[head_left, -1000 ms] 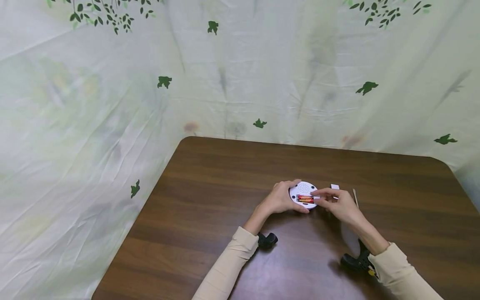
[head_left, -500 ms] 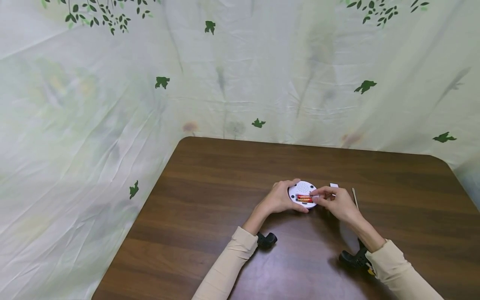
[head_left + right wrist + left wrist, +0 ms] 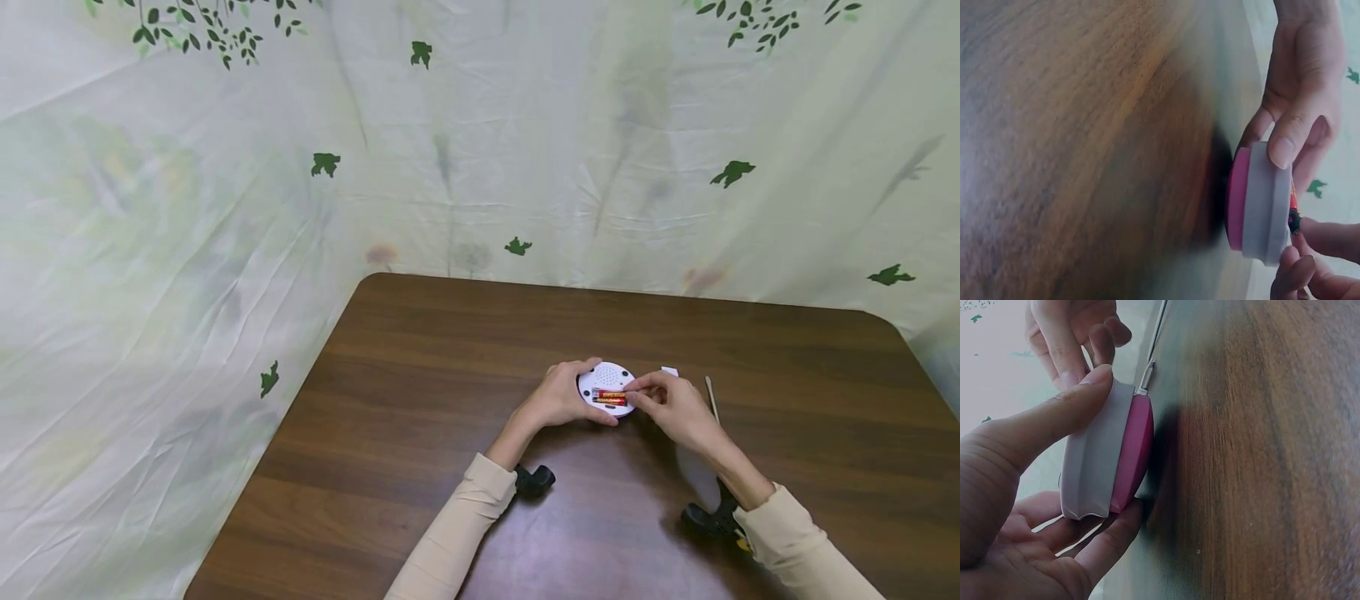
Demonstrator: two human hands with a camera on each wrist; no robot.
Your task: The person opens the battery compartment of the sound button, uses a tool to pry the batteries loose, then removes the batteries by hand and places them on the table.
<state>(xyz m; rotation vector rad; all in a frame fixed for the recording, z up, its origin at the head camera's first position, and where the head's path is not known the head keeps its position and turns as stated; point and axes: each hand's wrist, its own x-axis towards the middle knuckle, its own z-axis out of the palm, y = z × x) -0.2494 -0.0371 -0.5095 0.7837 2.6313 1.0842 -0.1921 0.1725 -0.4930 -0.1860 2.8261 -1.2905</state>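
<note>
My left hand (image 3: 562, 396) grips a round white device (image 3: 603, 375) by its edge, thumb on the near side and fingers round the far side. Its face with small speaker holes and an open battery compartment is turned up; a pink part (image 3: 1134, 456) shows underneath in the left wrist view. Red batteries (image 3: 609, 398) lie in the compartment. With thumb and fingertips, my right hand (image 3: 678, 408) pinches at the right end of a battery. In the right wrist view, that battery's dark end (image 3: 1295, 220) sticks up past the device's face.
Just beyond my right hand a small white piece (image 3: 670, 370) lies on the brown table (image 3: 450, 350). A thin metal rod (image 3: 711, 396) lies to its right, partly hidden by my forearm. Black wrist mounts (image 3: 534, 482) sit under both wrists. A printed curtain (image 3: 562, 125) hangs behind.
My right fingertips have shifted slightly at the battery's end, and more of the red batteries shows now. The left hand and the device stay almost in place.
</note>
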